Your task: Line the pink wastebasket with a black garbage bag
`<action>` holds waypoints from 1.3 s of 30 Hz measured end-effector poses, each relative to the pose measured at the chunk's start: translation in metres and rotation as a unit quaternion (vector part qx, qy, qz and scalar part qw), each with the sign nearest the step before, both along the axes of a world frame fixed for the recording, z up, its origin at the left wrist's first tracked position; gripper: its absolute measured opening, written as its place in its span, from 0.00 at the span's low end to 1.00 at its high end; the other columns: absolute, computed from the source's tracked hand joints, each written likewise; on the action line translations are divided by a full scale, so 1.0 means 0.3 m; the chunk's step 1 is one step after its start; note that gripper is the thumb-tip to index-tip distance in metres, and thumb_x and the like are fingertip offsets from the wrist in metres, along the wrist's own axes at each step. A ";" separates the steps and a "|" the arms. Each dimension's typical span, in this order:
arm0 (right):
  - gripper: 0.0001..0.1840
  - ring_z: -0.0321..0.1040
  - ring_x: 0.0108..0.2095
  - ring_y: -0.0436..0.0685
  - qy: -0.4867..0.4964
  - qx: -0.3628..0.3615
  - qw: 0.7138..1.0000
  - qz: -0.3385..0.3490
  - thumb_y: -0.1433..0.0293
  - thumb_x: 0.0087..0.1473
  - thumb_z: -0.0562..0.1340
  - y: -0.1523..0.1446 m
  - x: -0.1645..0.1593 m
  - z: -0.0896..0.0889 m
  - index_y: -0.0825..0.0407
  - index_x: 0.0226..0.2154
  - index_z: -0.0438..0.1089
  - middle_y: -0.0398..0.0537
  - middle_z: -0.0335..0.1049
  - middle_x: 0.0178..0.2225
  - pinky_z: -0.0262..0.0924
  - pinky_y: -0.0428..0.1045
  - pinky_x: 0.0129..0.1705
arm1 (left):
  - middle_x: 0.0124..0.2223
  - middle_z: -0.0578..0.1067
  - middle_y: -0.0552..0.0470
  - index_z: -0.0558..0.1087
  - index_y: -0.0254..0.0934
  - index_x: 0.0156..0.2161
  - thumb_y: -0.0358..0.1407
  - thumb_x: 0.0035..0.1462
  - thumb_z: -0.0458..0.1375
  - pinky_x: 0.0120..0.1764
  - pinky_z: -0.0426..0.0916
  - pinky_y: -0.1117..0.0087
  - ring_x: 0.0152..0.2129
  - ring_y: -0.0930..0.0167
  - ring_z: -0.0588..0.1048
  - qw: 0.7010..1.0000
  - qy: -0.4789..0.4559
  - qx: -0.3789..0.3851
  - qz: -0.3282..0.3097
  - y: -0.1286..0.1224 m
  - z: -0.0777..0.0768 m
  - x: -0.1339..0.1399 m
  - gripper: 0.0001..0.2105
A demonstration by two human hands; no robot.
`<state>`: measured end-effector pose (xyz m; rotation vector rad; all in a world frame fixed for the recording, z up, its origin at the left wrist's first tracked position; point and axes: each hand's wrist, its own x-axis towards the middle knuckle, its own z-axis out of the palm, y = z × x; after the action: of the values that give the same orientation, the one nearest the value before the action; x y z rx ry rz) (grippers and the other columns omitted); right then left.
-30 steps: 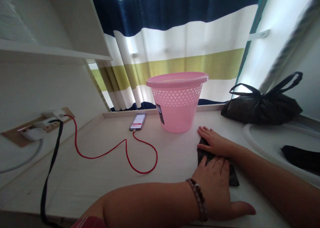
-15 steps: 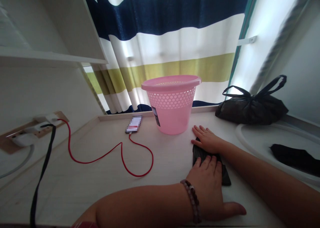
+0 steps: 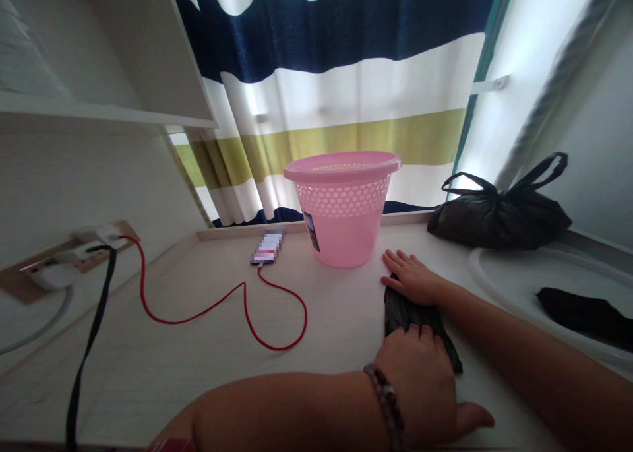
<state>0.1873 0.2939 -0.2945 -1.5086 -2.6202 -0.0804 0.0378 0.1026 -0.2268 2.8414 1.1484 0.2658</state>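
A black plastic bag (image 3: 403, 313), folded into a flat strip, lies on the white tabletop under both of my hands. My right hand (image 3: 414, 279) rests flat with fingers spread on the strip's far end. Closer to me, my left hand (image 3: 418, 379), with a beaded bracelet (image 3: 383, 399) at its wrist, presses on the near part. Its thumb sticks out to the right and its fingers bend down onto the plastic, tips partly hidden. Beyond my hands stands a pink waste basket (image 3: 345, 227), upright and with a perforated upper band.
A phone (image 3: 268, 247) on a red cable (image 3: 198, 317) lies left of the basket. The cable runs to a power strip (image 3: 74, 257) on the left. A tied black bag (image 3: 499, 221), a pale tube (image 3: 482, 274) and a black cloth-like item (image 3: 583, 313) are at right.
My left hand has slid slightly toward me, its fingers now more bent. The near part of the black bag looks more wrinkled. My right hand stays on the far end.
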 end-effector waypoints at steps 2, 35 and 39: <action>0.46 0.37 0.67 0.71 -0.014 -0.002 1.000 0.000 0.43 0.59 0.40 -0.003 -0.002 0.005 0.56 0.68 0.43 0.56 0.37 0.68 0.40 0.67 0.65 | 0.41 0.77 0.37 0.75 0.27 0.43 0.54 0.62 0.46 0.34 0.70 0.61 0.36 0.59 0.76 1.000 0.016 -0.007 -0.012 0.018 0.009 0.007 0.29; 0.40 0.42 0.66 0.69 0.002 0.081 0.996 0.032 0.47 0.60 0.48 0.039 -0.006 -0.050 0.50 0.67 0.44 0.52 0.45 0.67 0.46 0.68 0.64 | 0.40 0.74 0.44 0.75 0.40 0.43 0.52 0.59 0.49 0.40 0.70 0.61 0.37 0.62 0.73 0.978 -0.170 -0.106 -0.061 0.230 -0.123 -0.042 0.21; 0.40 0.43 0.66 0.69 0.014 0.083 0.996 0.039 0.48 0.60 0.49 0.050 0.000 -0.061 0.49 0.68 0.43 0.51 0.45 0.67 0.47 0.68 0.63 | 0.42 0.74 0.43 0.75 0.40 0.44 0.53 0.56 0.51 0.40 0.71 0.60 0.40 0.60 0.73 0.970 -0.172 -0.163 -0.060 0.244 -0.105 -0.051 0.22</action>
<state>0.1873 0.3088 -0.3129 -1.3431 -2.5749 -0.2617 0.0224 0.1758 -0.2583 2.4416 0.8559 0.4894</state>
